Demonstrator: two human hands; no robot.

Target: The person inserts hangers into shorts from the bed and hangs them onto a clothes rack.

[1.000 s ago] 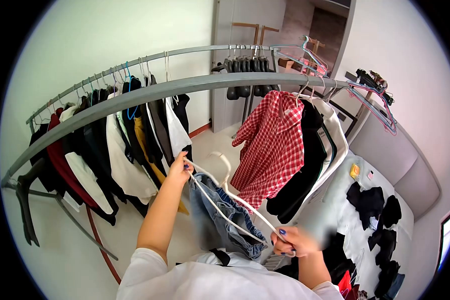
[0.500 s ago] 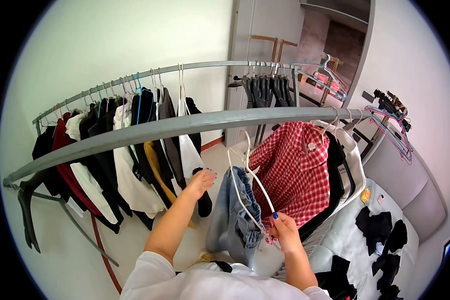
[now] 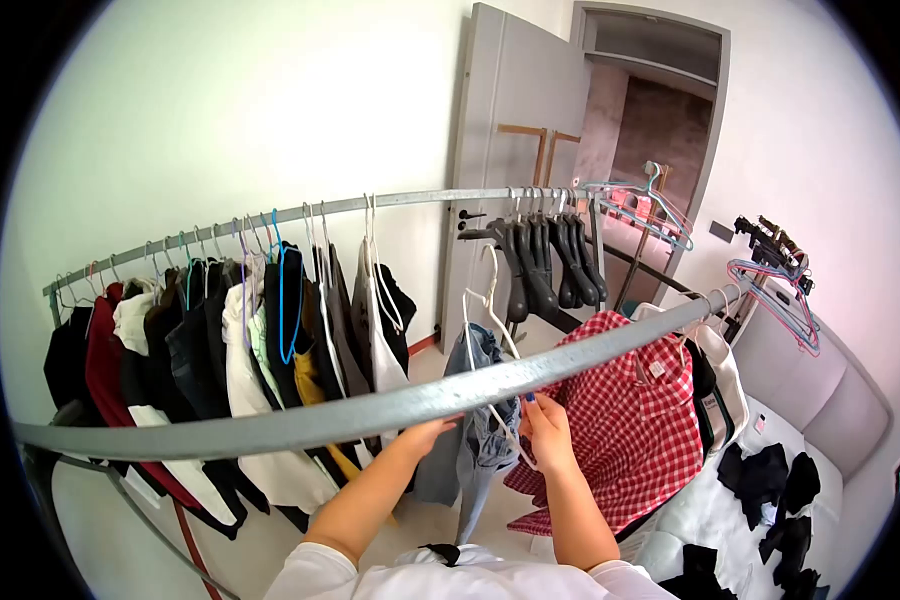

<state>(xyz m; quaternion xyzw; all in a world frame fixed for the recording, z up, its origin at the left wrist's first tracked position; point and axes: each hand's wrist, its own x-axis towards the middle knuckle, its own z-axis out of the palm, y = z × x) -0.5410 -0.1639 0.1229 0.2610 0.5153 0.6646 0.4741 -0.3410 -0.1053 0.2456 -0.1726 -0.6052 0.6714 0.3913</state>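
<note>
My right hand [image 3: 545, 425] is closed on the lower end of a white hanger [image 3: 511, 436] that carries blue denim jeans [image 3: 480, 440]. The hanger stands nearly upright, its hook above the near grey rail [image 3: 370, 408] and not on it. My left hand [image 3: 428, 436] is at the left side of the jeans, partly hidden behind the rail; its grip cannot be made out. A red checked shirt [image 3: 630, 420] hangs from the near rail, just right of my right hand.
Many garments hang on the far rail [image 3: 420, 200] at the left. Black hangers [image 3: 540, 265] hang near the grey door [image 3: 515, 90]. Pink and blue hangers [image 3: 775, 300] are at the rail's right end. Dark clothes [image 3: 755, 480] lie on the bed [image 3: 660, 545].
The view has tilted up. The hanger with the jeans has swung from slanted to nearly upright. My left hand let go of the hanger's end and moved beside the jeans.
</note>
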